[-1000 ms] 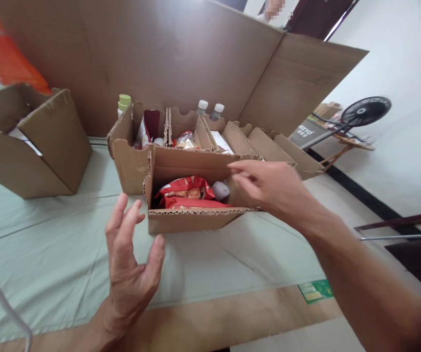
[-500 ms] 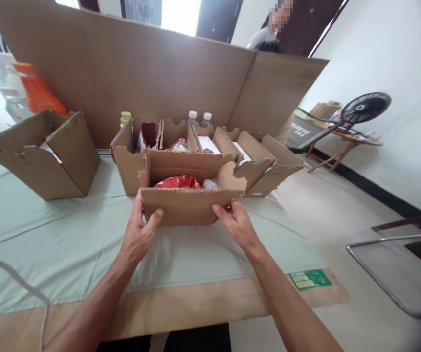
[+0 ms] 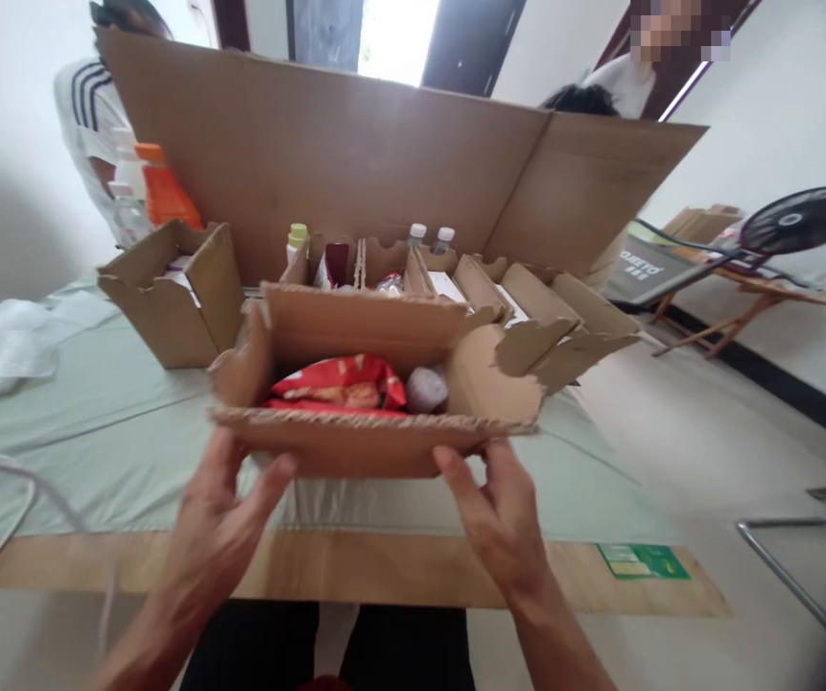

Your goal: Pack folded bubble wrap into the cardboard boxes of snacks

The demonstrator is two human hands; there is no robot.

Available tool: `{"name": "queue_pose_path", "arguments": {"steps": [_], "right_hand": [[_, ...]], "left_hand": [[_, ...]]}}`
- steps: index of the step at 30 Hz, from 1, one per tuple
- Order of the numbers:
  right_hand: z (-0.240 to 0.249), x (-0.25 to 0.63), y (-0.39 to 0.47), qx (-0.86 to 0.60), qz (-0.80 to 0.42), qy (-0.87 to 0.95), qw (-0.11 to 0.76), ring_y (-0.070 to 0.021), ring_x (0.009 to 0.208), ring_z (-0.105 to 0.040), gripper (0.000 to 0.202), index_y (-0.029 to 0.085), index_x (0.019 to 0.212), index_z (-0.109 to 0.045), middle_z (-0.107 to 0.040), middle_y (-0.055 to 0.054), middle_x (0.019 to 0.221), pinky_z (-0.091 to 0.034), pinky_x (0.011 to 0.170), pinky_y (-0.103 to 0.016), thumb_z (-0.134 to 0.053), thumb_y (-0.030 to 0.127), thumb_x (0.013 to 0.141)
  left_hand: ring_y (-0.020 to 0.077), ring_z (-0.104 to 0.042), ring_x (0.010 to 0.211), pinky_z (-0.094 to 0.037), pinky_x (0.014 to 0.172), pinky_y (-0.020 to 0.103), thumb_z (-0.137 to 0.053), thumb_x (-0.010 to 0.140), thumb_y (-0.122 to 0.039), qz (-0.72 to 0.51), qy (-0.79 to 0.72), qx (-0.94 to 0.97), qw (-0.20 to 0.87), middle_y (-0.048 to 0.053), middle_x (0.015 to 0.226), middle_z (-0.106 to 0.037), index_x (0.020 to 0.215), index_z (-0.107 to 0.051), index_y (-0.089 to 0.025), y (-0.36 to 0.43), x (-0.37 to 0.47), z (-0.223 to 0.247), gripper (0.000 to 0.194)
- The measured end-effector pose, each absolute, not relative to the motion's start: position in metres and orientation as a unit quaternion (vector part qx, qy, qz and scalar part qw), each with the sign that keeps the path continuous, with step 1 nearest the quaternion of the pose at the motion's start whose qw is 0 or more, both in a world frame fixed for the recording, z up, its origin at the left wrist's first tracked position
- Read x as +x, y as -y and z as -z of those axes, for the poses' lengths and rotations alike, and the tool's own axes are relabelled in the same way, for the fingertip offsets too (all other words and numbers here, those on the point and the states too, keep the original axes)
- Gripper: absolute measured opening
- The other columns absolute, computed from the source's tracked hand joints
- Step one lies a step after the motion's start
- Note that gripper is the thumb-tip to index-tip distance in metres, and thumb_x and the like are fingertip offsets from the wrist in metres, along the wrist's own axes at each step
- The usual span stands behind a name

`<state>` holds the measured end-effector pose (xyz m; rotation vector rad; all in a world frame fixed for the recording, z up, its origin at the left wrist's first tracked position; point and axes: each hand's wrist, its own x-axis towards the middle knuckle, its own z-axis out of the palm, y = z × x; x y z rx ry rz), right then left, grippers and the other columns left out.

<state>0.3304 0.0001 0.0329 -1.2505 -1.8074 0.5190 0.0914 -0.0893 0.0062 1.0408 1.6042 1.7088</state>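
Observation:
Between my two hands is an open cardboard box (image 3: 362,449) with rough-cut edges, raised above the cloth. My left hand (image 3: 229,523) grips its near left corner, thumb on the front wall. At the near right corner my right hand (image 3: 495,513) grips it the same way, its other fingers partly hidden. Inside lie a red printed packet (image 3: 344,384) and a greyish round thing (image 3: 427,389) whose kind I cannot make out. Behind it stand several similar cardboard boxes (image 3: 538,307) in a row, holding packets and white cards.
Another cardboard box (image 3: 200,307) stands at the left, near an orange bottle (image 3: 168,197). A tall cardboard panel (image 3: 355,144) rises behind the row. Clear plastic (image 3: 10,345) and a white cable (image 3: 45,494) lie at left. A person (image 3: 88,125) is beyond the panel; a fan (image 3: 790,226) is at right.
My hands have lifted the box and brought it nearer to me, so more of its contents shows. The view has shifted left, revealing a person behind the panel.

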Motion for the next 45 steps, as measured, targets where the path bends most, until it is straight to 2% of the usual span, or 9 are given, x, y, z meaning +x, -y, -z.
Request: {"name": "queue_pose_path", "arguments": {"steps": [6,9,15,19,23,28,34,40,45], "right_hand": [[-0.021,0.381,0.000,-0.541,-0.145,0.663,0.496,-0.0262,0.092,-0.065,0.030,0.020,0.099,-0.067,-0.070,-0.006,0.093,-0.051,0.083,-0.038,-0.067,0.049,0.091],[0.006,0.382,0.024,-0.541,-0.188,0.667,0.476,-0.0296,0.104,-0.065,0.034,0.020,0.109,-0.067,-0.071,-0.009,0.103,-0.050,0.092,-0.041,-0.068,0.049,0.091],[0.043,0.318,0.041,-0.495,-0.300,0.707,0.406,-0.0229,0.072,-0.061,0.021,0.023,0.093,-0.069,-0.069,-0.008,0.086,-0.047,0.052,-0.031,-0.067,0.044,0.094],[0.045,0.304,0.037,-0.463,-0.293,0.731,0.406,-0.0268,0.088,-0.066,0.024,0.022,0.107,-0.068,-0.070,-0.011,0.102,-0.055,0.066,-0.035,-0.065,0.042,0.095],[0.050,0.306,0.036,-0.463,-0.273,0.737,0.409,-0.0274,0.092,-0.066,0.023,0.022,0.107,-0.066,-0.070,-0.009,0.096,-0.056,0.077,-0.038,-0.065,0.041,0.094],[0.068,0.304,0.041,-0.493,-0.269,0.729,0.392,-0.0218,0.078,-0.065,0.024,0.021,0.108,-0.064,-0.070,-0.006,0.089,-0.054,0.066,-0.032,-0.061,0.042,0.097],[0.091,0.304,0.051,-0.532,-0.295,0.714,0.347,-0.0201,0.064,-0.062,0.030,0.020,0.112,-0.065,-0.072,-0.007,0.091,-0.051,0.051,-0.031,-0.060,0.046,0.097],[0.104,0.310,0.051,-0.538,-0.259,0.720,0.354,-0.0221,0.073,-0.064,0.027,0.023,0.102,-0.066,-0.070,-0.007,0.088,-0.053,0.058,-0.032,-0.059,0.048,0.097],[0.104,0.312,0.052,-0.534,-0.252,0.730,0.343,-0.0201,0.067,-0.062,0.025,0.023,0.093,-0.065,-0.068,-0.004,0.079,-0.053,0.062,-0.032,-0.058,0.046,0.098]], "left_hand": [[0.0313,-0.039,0.152,-0.030,0.126,0.049,-0.070,0.091,-0.039,-0.642,-0.512,0.476,0.315,0.009,0.161,-0.047,0.155,-0.043,-0.028,0.053,0.143,0.003,0.070],[0.0303,-0.038,0.153,-0.029,0.127,0.049,-0.071,0.092,-0.039,-0.642,-0.531,0.446,0.327,0.008,0.162,-0.046,0.155,-0.042,-0.031,0.072,0.140,0.024,0.070],[0.0330,-0.048,0.144,-0.034,0.124,0.050,-0.077,0.086,-0.043,-0.666,-0.623,0.340,0.229,0.009,0.143,-0.061,0.140,-0.056,-0.026,0.111,0.085,0.025,0.060],[0.0324,-0.052,0.140,-0.039,0.121,0.049,-0.075,0.087,-0.045,-0.659,-0.653,0.296,0.229,0.008,0.137,-0.063,0.141,-0.053,-0.028,0.126,0.081,0.026,0.061],[0.0314,-0.053,0.137,-0.038,0.121,0.047,-0.076,0.086,-0.047,-0.651,-0.662,0.285,0.237,0.008,0.135,-0.064,0.138,-0.055,-0.029,0.128,0.090,0.031,0.060],[0.0322,-0.060,0.127,-0.043,0.115,0.045,-0.074,0.080,-0.055,-0.621,-0.713,0.255,0.204,0.010,0.120,-0.070,0.122,-0.062,-0.021,0.127,0.088,0.047,0.055],[0.0413,-0.065,0.103,-0.050,0.094,0.054,-0.073,0.063,-0.073,-0.458,-0.829,0.233,0.222,0.011,0.086,-0.070,0.090,-0.064,-0.021,0.141,0.072,0.092,0.059],[0.0251,-0.053,0.059,-0.049,0.072,0.042,-0.059,0.081,-0.067,-0.414,-0.841,0.294,0.188,0.000,0.050,-0.046,0.052,-0.043,-0.030,0.148,0.076,0.102,0.049],[0.0274,-0.059,0.069,-0.050,0.078,0.041,-0.058,0.084,-0.059,-0.440,-0.818,0.329,0.169,0.002,0.055,-0.050,0.050,-0.044,-0.030,0.147,0.076,0.099,0.046]]}}
